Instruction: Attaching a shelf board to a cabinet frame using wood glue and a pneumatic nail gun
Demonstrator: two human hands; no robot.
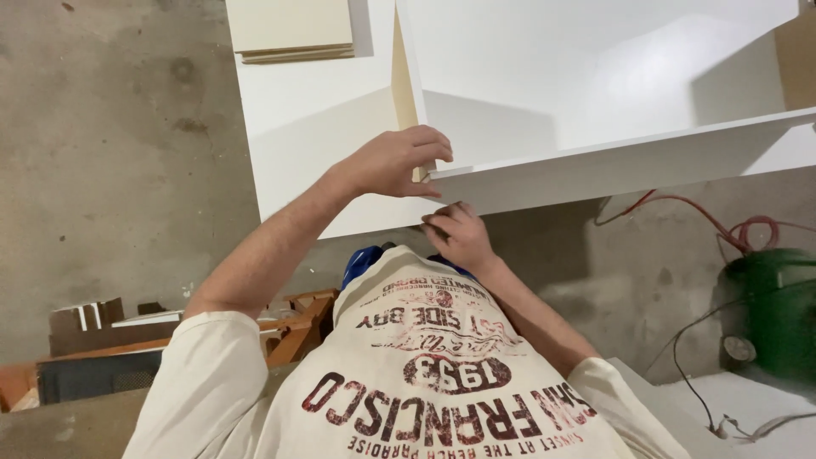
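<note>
Both hands work the centre-frame corner of the white cabinet box (595,166): the left hand (399,161) clasps its edge, the right hand (455,231) pinches beneath, seemingly aligning the joint, which wants steady holding next.

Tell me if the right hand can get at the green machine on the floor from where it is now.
Probably not without moving. The right hand is up against the white cabinet panel's underside, while the green machine sits well off to the side, beyond the red hose.

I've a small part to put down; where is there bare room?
Bare: the white panel between the stacked boards and left hand; the cabinet floor. Crowded: the corner at both hands, right hand below it, and the floor around the green machine with its cables.
</note>
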